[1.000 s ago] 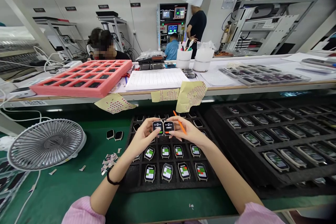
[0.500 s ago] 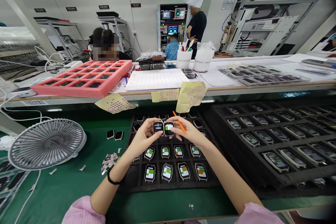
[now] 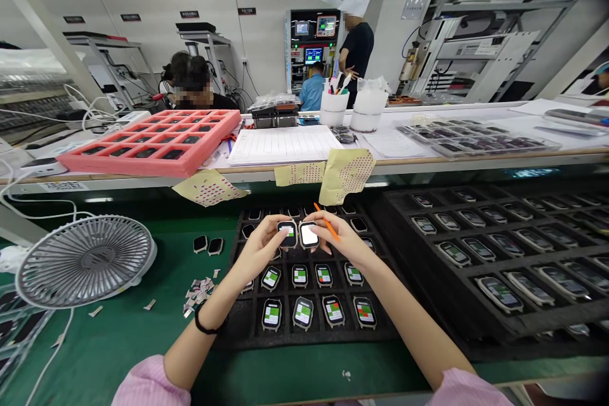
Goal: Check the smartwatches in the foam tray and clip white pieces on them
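One black foam tray (image 3: 318, 337) lies below the bare left hand (image 3: 259, 244), clasping a silver-rimmed square watch (image 3: 287, 227), and the right hand (image 3: 343, 236), clasping the matching right watch (image 3: 309, 236), just turned white-screened, seemingly responding, plus a slim orange stick (image 3: 327, 223).

Surface (image 3: 143, 355), green. Tray (image 3: 314, 338), black; lit screens (image 3: 303, 312) within it, patched green and white, a few with red. Watch (image 3: 310, 236) in the right fingers (image 3: 323, 232), white screen in a black border. Pen (image 3: 332, 230), orange. Crate (image 3: 181, 169), coral pink. Notes (image 3: 349, 172), yellow with rows of red dots. Sleeves (image 3: 150, 386), pale pink, finely striped.
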Demonstrator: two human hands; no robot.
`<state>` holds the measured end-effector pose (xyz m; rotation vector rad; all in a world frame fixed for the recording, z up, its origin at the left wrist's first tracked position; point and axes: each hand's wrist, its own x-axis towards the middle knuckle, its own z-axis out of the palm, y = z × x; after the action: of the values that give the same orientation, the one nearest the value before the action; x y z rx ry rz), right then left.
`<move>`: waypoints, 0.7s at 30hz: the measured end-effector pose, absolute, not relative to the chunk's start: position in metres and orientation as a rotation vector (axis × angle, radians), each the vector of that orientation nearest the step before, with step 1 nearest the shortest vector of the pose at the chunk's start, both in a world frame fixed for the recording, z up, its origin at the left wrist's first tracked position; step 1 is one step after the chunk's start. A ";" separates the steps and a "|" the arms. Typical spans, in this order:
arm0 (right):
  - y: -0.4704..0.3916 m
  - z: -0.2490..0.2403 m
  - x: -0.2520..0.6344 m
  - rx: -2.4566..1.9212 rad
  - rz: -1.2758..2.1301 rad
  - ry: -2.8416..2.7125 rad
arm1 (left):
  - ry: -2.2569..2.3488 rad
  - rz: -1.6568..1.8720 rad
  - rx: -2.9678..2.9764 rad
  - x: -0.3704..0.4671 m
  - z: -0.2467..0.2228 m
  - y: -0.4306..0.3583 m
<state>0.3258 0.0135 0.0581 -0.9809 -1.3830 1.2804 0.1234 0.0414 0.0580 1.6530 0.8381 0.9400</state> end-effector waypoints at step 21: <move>0.019 0.051 0.335 -0.972 1.258 -1.530 | 0.812 0.908 1.687 0.121 0.053 0.047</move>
<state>0.3349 0.0187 0.0511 -0.9724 -1.5298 1.2584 0.1210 0.0473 0.0525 1.6865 0.8123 0.9080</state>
